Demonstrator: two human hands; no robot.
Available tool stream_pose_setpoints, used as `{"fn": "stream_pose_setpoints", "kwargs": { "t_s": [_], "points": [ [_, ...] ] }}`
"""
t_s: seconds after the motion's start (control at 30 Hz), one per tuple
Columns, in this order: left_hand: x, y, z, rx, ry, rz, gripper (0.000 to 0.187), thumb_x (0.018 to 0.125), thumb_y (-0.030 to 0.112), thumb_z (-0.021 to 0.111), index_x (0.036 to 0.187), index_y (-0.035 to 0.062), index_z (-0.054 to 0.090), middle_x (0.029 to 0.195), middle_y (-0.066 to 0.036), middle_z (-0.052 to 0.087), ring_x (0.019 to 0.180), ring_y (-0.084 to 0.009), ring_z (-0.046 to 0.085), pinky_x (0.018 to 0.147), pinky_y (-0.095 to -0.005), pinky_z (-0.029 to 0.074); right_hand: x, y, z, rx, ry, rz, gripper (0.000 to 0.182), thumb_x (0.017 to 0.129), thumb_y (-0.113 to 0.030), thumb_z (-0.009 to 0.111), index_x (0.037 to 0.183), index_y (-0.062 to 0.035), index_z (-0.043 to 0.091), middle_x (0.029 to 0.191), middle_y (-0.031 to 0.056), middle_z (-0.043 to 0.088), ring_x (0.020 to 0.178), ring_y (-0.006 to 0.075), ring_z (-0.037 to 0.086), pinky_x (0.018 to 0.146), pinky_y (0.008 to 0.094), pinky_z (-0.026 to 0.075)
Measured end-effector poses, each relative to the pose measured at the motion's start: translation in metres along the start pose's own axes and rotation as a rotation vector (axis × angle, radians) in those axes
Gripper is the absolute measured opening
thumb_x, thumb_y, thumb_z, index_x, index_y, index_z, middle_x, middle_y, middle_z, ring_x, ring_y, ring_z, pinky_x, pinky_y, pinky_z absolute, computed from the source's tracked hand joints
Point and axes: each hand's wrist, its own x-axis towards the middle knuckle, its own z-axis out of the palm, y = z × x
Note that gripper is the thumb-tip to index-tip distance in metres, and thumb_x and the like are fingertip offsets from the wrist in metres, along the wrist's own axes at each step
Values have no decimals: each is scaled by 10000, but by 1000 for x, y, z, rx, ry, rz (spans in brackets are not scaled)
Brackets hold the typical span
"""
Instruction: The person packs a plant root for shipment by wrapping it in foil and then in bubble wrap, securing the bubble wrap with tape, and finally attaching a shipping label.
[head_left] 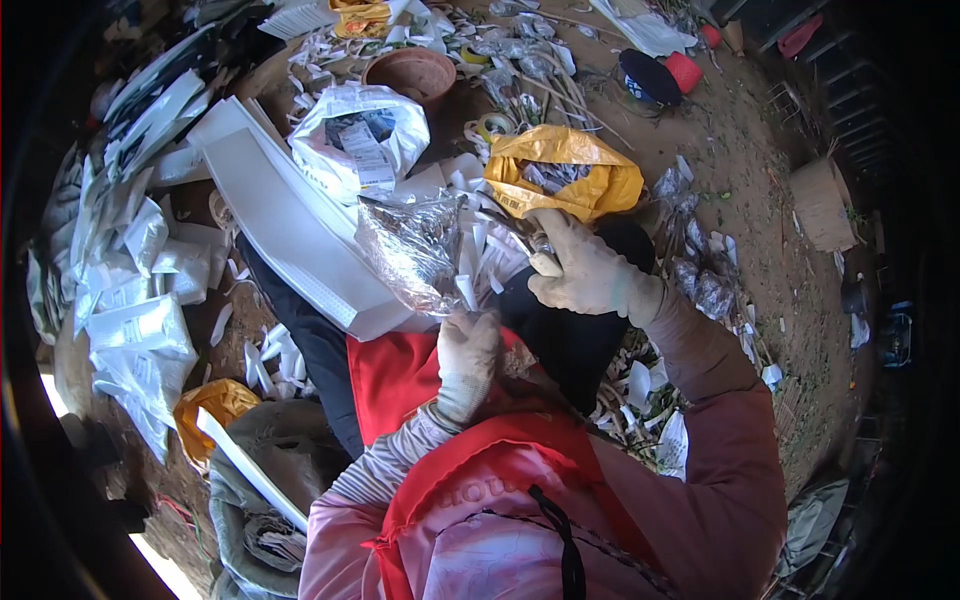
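Observation:
My left hand [467, 350], in a pale glove, is closed on the lower corner of a shiny clear plastic bag [412, 248]. The bag spreads up and away from the fingers, over a heap of white strips [490, 262]. Beyond it to the right, my right hand [585, 268], also gloved, is wrapped round a tool with a pale handle [545, 263] and a thin dark metal part. I cannot tell whether it is a knife or scissors. Just past that hand lies an open yellow sack [612, 192] with plastic scraps inside.
A long white foam piece [290, 220] lies left of the bag. Behind stand an open white sack [408, 120] and a reddish bowl [420, 72]. Filled clear bags [140, 345] pile up at the left. A dark cap [648, 78] and a cardboard piece [822, 205] lie to the right.

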Motion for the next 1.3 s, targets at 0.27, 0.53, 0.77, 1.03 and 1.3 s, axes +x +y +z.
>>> {"fn": "stream_pose_setpoints", "kwargs": {
  "t_s": [0.27,0.53,0.77,1.03,1.3],
  "points": [
    [7,-14,-13,-27,-52,54,166,864,153,627,910,68,491,673,2,509,520,-75,472,455,-229,397,9,5,6,70,-89,-15,660,737,-175,660,1273,26,332,1111,261,502,1023,396,526,881,437,426],
    [0,-6,-5,-30,-13,-16,88,852,34,599,859,56,514,691,44,509,558,-28,424,480,-195,352,20,4,16,-110,-101,-21,683,737,-185,650,1295,35,324,1110,279,493,996,392,535,848,429,434],
    [7,-21,-13,129,11,98,128,861,107,614,870,48,500,687,-23,536,539,-91,494,479,-248,424,30,-5,16,-226,-198,-179,500,743,-160,620,1107,88,385,886,258,542,752,384,590,658,442,470],
    [7,-20,-17,66,8,94,148,857,132,621,870,41,504,687,-31,544,546,-98,499,486,-250,426,25,-19,24,-97,-115,-81,350,774,-231,623,942,32,467,761,198,612,737,389,616,653,444,480],
    [9,-23,-6,-59,-45,206,145,838,72,632,903,37,507,709,-26,556,562,-79,496,487,-225,419,28,11,76,216,285,-133,276,784,-183,651,894,-24,453,704,161,551,668,368,588,599,428,455]
  ]
}}
